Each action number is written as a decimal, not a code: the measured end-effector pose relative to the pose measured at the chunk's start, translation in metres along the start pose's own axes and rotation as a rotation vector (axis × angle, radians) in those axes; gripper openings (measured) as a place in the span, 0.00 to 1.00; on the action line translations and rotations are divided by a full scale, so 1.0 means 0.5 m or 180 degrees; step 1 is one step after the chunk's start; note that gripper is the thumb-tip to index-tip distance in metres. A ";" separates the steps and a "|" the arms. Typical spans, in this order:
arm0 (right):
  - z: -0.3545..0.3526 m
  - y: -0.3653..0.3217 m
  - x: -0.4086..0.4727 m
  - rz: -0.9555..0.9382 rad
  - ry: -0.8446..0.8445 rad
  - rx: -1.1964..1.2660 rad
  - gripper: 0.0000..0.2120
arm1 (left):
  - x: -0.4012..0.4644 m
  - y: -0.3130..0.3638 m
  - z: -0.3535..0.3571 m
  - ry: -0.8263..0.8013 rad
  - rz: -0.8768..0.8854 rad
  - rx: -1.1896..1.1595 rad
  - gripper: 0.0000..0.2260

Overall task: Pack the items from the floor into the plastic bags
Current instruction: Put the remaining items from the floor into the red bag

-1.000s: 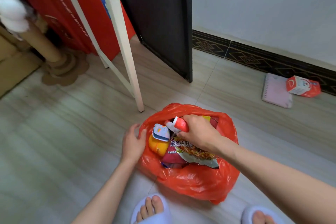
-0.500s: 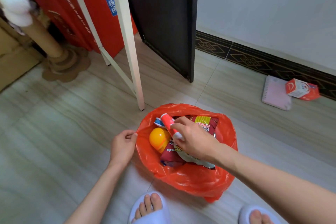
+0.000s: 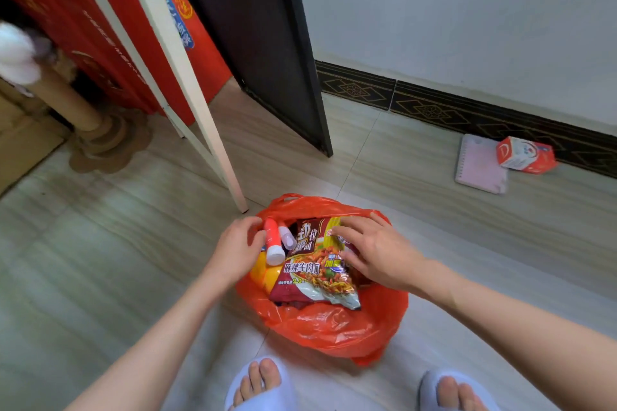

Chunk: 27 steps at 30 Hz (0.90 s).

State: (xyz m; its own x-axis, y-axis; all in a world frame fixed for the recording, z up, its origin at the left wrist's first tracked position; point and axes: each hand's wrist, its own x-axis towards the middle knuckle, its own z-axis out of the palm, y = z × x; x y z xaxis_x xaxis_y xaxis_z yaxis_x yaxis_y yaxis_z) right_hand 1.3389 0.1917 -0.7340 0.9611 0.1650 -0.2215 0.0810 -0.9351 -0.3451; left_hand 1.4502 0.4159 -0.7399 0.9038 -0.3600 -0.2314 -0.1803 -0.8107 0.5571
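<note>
Pale tiled floor point(image 3: 100, 260) underfoot, white wall beyond. Orange plastic bag point(image 3: 334, 327) between and below both hands, mouth open. Noodle packet point(image 3: 314, 274) inside, under right hand point(image 3: 377, 253), fingers spread and relaxed, resting on it. Left hand point(image 3: 233, 250) at bag's near-left rim, fingers loosely bent against red-and-white tube point(image 3: 272, 242); grip unclear. Pink notebook point(image 3: 480, 165) and red-and-white carton point(image 3: 524, 155) far beyond right hand, touching, by skirting.
</note>
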 end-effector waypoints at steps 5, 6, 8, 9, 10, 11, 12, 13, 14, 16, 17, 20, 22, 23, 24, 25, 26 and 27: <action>-0.039 0.138 -0.079 0.0825 0.0376 0.0179 0.22 | 0.028 0.109 0.031 -0.0539 0.1031 0.0724 0.17; -0.047 0.173 -0.094 0.1008 0.0456 0.0145 0.22 | 0.040 0.143 0.041 -0.0611 0.1283 0.0863 0.18; -0.057 0.250 -0.121 0.1444 0.0634 0.0112 0.22 | 0.069 0.220 0.069 -0.0710 0.1749 0.1093 0.20; -0.060 0.286 -0.131 0.1673 0.0685 0.0105 0.22 | 0.086 0.255 0.089 -0.0717 0.1965 0.1164 0.21; -0.062 0.323 -0.141 0.1892 0.0742 0.0106 0.22 | 0.108 0.288 0.117 -0.0711 0.2167 0.1240 0.21; -0.062 0.359 -0.149 0.2095 0.0791 0.0129 0.22 | 0.132 0.317 0.152 -0.0733 0.2321 0.1309 0.22; -0.061 0.392 -0.155 0.2268 0.0788 0.0169 0.23 | 0.152 0.342 0.190 -0.0755 0.2349 0.1301 0.22; -0.058 0.422 -0.160 0.2423 0.0749 0.0224 0.23 | 0.168 0.365 0.231 -0.0816 0.2220 0.1208 0.22; -0.055 0.452 -0.163 0.2578 0.0730 0.0287 0.24 | 0.182 0.388 0.275 -0.0892 0.2000 0.1056 0.22; -0.055 0.511 -0.161 0.2899 0.0869 0.0576 0.25 | 0.201 0.423 0.360 -0.1046 0.1584 0.0759 0.25; -0.056 0.543 -0.154 0.3061 0.1022 0.0797 0.25 | 0.210 0.440 0.399 -0.1101 0.1430 0.0675 0.27; -0.064 0.636 -0.121 0.3422 0.1553 0.1338 0.25 | 0.235 0.498 0.482 -0.1046 0.0971 0.0292 0.30; -0.070 0.681 -0.096 0.3630 0.1785 0.1487 0.29 | 0.255 0.536 0.521 -0.0852 0.0745 0.0088 0.31; -0.069 0.698 -0.084 0.3733 0.1808 0.1529 0.33 | 0.264 0.553 0.539 -0.0754 0.0746 0.0128 0.32; -0.068 0.710 -0.072 0.3817 0.1766 0.1558 0.37 | 0.273 0.568 0.557 -0.0675 0.0796 0.0225 0.32; -0.066 0.720 -0.060 0.3884 0.1681 0.1554 0.41 | 0.281 0.580 0.574 -0.0609 0.0847 0.0347 0.34; -0.060 0.733 -0.051 0.3935 0.1586 0.1510 0.43 | 0.289 0.592 0.598 -0.0584 0.0869 0.0461 0.36; -0.058 0.736 -0.042 0.3955 0.1536 0.1453 0.45 | 0.292 0.600 0.615 -0.0570 0.0870 0.0570 0.38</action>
State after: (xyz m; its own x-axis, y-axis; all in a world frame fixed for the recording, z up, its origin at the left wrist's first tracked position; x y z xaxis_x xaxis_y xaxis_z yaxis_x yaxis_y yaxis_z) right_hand 1.3561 -0.1651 -0.8301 0.3434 -0.8907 -0.2980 -0.8774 -0.1910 -0.4401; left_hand 1.4090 -0.0218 -0.8518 0.7336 -0.6366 -0.2380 -0.4849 -0.7357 0.4730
